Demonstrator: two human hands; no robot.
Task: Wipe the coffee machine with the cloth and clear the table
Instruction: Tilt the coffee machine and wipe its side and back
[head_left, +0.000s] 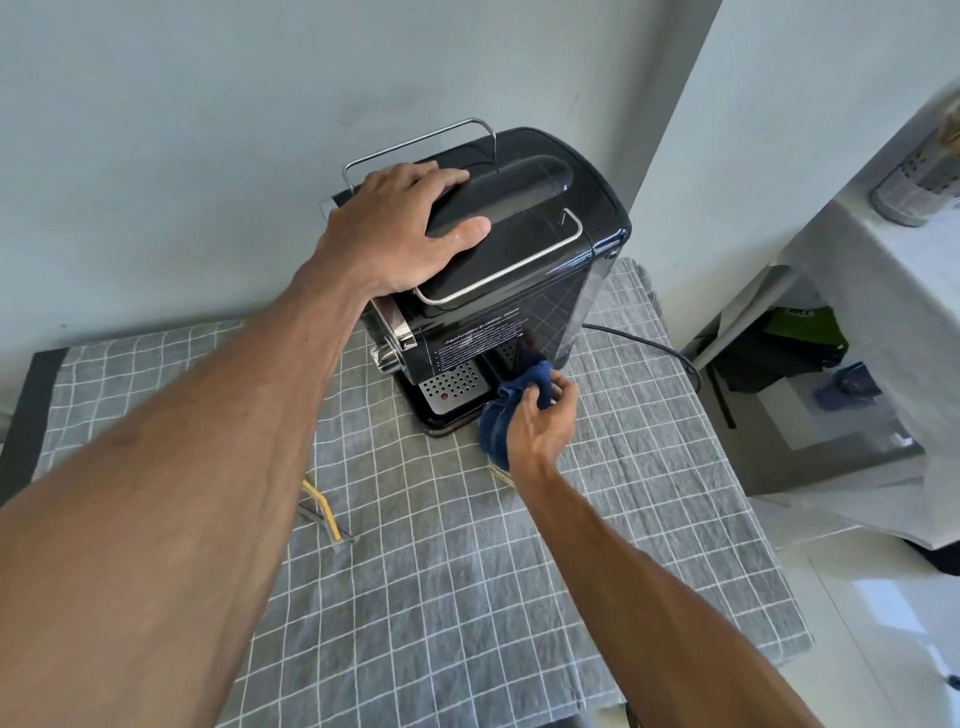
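A black coffee machine with chrome rails stands at the back of the table, against the wall. My left hand lies flat on its lid, fingers spread over the top. My right hand grips a bunched dark blue cloth and holds it against the machine's lower right side, next to the perforated drip tray.
The table wears a grey checked cloth. A yellow-handled tool lies on it left of centre, partly hidden by my left forearm. A black cable runs off the machine to the right. A white-draped table stands at right.
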